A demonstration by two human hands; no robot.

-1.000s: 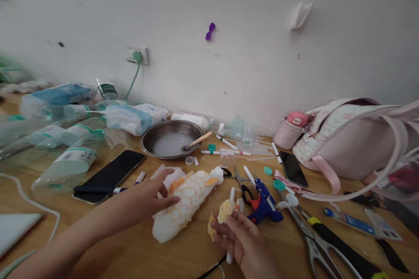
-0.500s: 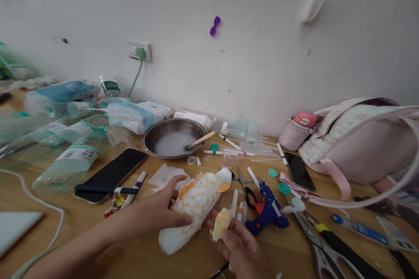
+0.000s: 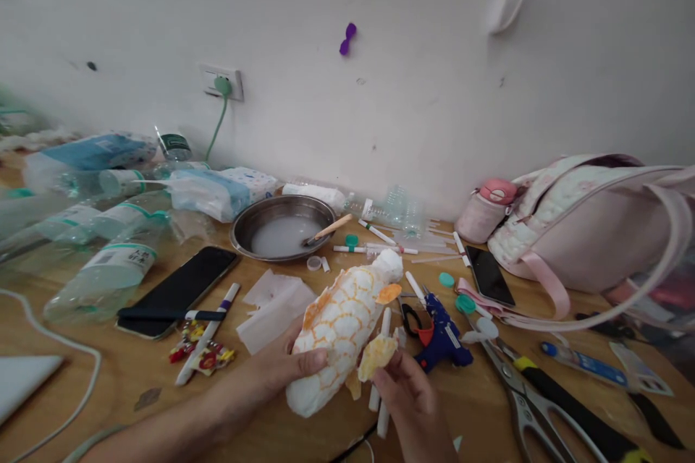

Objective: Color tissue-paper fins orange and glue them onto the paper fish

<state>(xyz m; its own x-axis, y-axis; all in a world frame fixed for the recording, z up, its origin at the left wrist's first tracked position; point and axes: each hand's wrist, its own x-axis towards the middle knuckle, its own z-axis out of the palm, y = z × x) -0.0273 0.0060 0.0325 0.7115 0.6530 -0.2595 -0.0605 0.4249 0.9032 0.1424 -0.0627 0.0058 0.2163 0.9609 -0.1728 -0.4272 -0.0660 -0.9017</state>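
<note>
A white papier-mâché fish with orange scale lines and small orange fins rests in my left hand, whose thumb lies across its side. The fingers under it are hidden. Pinched between the thumb and fingers of my right hand is a yellow-and-white fin-shaped piece, close beside the fish's lower right side. Another pale yellow piece shows at the fish's underside. White marker pens lie just below the held piece, partly covered by my right hand.
A metal bowl of cloudy liquid holds a wooden-handled brush. A blue glue gun and large scissors lie to the right. Phone, plastic bottles and tissue packs stand left; a pink bag stands right.
The fish has been raised and moved right in my left hand. My right hand has turned and brought the yellow piece closer to the fish's side. The view has shifted slightly.
</note>
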